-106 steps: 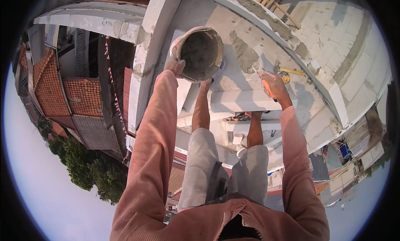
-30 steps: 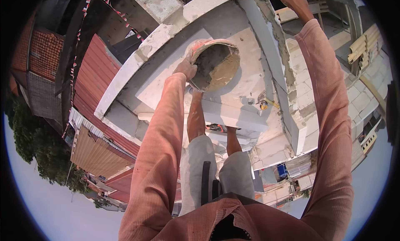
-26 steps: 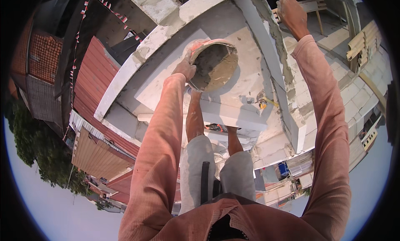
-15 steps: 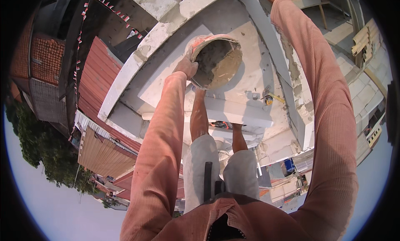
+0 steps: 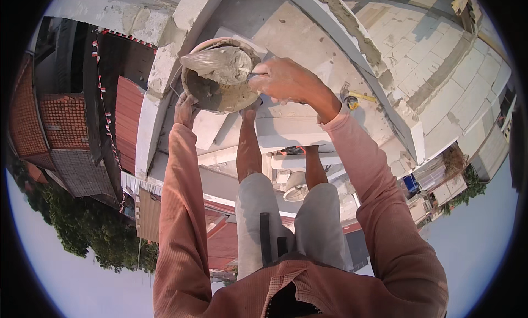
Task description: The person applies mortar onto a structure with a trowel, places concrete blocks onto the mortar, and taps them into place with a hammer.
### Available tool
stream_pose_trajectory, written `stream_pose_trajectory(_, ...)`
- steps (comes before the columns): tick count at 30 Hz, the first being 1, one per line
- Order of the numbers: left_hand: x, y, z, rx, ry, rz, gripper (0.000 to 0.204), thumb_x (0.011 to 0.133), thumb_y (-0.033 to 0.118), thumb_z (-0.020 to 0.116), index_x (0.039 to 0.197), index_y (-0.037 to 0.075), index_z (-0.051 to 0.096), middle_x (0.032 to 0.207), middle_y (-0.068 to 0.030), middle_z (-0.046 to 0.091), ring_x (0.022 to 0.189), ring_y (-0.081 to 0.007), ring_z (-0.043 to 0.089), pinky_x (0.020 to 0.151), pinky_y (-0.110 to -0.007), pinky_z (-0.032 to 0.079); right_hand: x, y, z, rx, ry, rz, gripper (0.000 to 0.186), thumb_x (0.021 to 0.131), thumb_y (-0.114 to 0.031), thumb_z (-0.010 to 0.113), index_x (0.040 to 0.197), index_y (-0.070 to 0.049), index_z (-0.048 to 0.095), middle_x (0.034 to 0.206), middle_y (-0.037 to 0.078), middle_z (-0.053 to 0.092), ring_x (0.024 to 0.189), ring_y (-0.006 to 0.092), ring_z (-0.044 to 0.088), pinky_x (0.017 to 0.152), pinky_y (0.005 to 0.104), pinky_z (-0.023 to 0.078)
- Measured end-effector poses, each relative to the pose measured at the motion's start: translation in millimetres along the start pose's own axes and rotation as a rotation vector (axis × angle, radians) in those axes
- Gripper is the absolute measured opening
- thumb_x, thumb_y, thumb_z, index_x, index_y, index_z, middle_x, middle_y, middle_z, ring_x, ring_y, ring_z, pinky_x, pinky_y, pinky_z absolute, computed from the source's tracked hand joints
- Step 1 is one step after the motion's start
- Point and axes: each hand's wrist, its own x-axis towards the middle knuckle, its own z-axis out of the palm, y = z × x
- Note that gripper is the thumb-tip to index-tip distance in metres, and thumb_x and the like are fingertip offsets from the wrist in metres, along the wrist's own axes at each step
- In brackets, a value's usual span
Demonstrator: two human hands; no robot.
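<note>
My left hand (image 5: 186, 110) is closed on the near left edge of a round bucket (image 5: 208, 43), which tilts so that its inside shows. Grey wet mortar (image 5: 230, 100) coats the bottom and walls of the bucket. In my right hand (image 5: 294, 86) is the handle of a trowel, its fingers wrapped round the grip. The trowel blade (image 5: 217, 64), smeared with mortar, lies across the bucket's mouth and points left. How much mortar is under the blade is hidden.
Low block walls (image 5: 159, 81) border the pale slab on both sides. A yellow tape measure (image 5: 351, 102) lies right of my legs, near the right wall (image 5: 379, 70). Below on the left are red metal roofing (image 5: 129, 114) and a string of small flags (image 5: 100, 89).
My right hand has come down from the upper right to the bucket, with the trowel now over it. The bucket and my left hand have shifted left in the view.
</note>
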Motion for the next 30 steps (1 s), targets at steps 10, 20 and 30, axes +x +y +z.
stream_pose_trajectory(10,-140.7,-61.2,117.9,0.032,0.482,-0.104,0.057,0.099,0.039,0.057,0.144,0.005,0.049,0.146,-0.0155,0.053,0.134,-0.031,0.052,0.109,-0.049,0.046,30.8,147.3,141.4,-0.095,0.549,-0.24,0.041,0.093,-0.028,0.064,0.117,0.004,0.067,0.115,0.027,0.067,0.105,0.0419,0.067,0.088,0.0476,0.055)
stream_pose_trajectory(20,-190.9,-261.3,336.5,1.863,-0.264,0.435,0.105,0.088,0.048,0.074,0.165,0.011,0.013,0.166,-0.0216,0.023,0.157,-0.0393,0.016,0.126,-0.055,0.017,-130.1,549.0,134.5,-0.808,0.729,0.125,0.053,0.096,-0.014,0.053,0.148,-0.008,0.046,0.15,0.015,0.048,0.146,0.0335,0.039,0.124,0.048,0.027)
stream_pose_trajectory(30,-102.5,-330.3,340.4,2.252,-0.213,0.55,0.09,0.085,0.021,0.076,0.159,0.017,0.025,0.151,-0.0203,0.039,0.142,-0.0391,0.037,0.118,-0.058,0.027,-113.9,651.5,127.3,-0.861,0.641,-0.033,0.055,0.095,-0.008,0.054,0.148,-0.02,0.047,0.141,0.009,0.054,0.136,0.0289,0.047,0.122,0.0489,0.031)
